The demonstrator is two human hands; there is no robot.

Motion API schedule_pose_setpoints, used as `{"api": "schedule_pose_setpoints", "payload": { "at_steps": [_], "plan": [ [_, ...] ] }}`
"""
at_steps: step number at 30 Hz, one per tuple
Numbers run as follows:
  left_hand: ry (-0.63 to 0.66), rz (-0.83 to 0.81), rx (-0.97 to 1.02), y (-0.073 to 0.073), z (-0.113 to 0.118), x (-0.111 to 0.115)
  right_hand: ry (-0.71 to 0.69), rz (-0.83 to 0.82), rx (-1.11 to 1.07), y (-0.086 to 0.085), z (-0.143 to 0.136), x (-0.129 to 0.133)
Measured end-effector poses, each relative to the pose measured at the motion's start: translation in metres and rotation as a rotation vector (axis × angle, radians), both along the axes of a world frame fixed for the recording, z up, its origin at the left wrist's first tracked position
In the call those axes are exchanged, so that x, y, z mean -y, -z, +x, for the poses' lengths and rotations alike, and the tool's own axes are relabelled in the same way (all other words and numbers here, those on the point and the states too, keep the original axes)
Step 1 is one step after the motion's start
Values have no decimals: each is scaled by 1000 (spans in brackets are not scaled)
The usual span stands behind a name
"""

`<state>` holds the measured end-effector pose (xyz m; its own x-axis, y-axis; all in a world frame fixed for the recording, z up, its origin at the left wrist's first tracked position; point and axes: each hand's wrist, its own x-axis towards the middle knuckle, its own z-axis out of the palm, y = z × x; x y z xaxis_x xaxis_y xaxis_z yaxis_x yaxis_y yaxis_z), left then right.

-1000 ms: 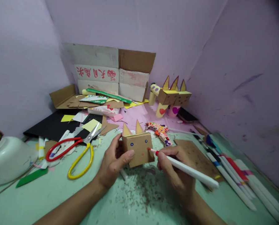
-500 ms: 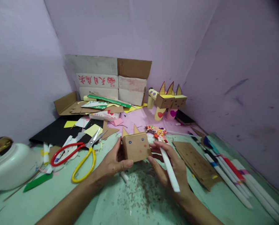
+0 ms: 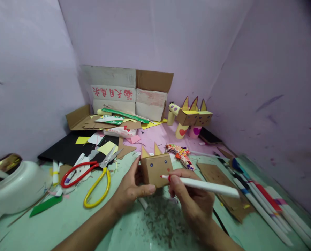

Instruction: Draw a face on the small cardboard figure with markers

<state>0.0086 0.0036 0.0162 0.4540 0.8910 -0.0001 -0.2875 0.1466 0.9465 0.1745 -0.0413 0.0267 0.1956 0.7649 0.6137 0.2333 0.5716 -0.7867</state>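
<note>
My left hand (image 3: 133, 190) is closed around the left side of a small cardboard box (image 3: 155, 169) with two pointed ears, drawn blue eyes and a red spot on its front. In my right hand (image 3: 193, 197) is a white marker (image 3: 207, 186), pinched near its red tip. That tip is at the lower front of the box, touching or very close to it. Just behind the box lies a colourful patterned glue gun (image 3: 179, 153). Scissors (image 3: 104, 165) with one red and one yellow handle rest open to the left.
Eared cardboard figures (image 3: 194, 118) stand at the back right. Several markers (image 3: 265, 205) and cardboard pieces (image 3: 223, 184) lie on the right. A white pot-like object (image 3: 22, 184) is at the left edge. Behind are a flattened carton (image 3: 113, 92) and paper scraps. Crumbs litter the green table (image 3: 134, 233).
The marker has swung from pointing away to a writing hold, its red tip now at the box front. My left hand still holds the box. The whole view has shifted slightly.
</note>
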Motion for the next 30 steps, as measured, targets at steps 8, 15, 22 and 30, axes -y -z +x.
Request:
{"api": "schedule_pose_setpoints", "payload": {
  "at_steps": [8,15,22,30],
  "plan": [
    [10,8,49,-4,2,0,69,-51,10,17,-1,-8],
    [20,21,54,-3,2,0,69,-17,155,16,1,-9],
    [29,40,78,-3,2,0,83,-17,221,18,1,-10],
    [42,55,92,0,1,-1,85,2,232,18,1,-9]
  ]
}}
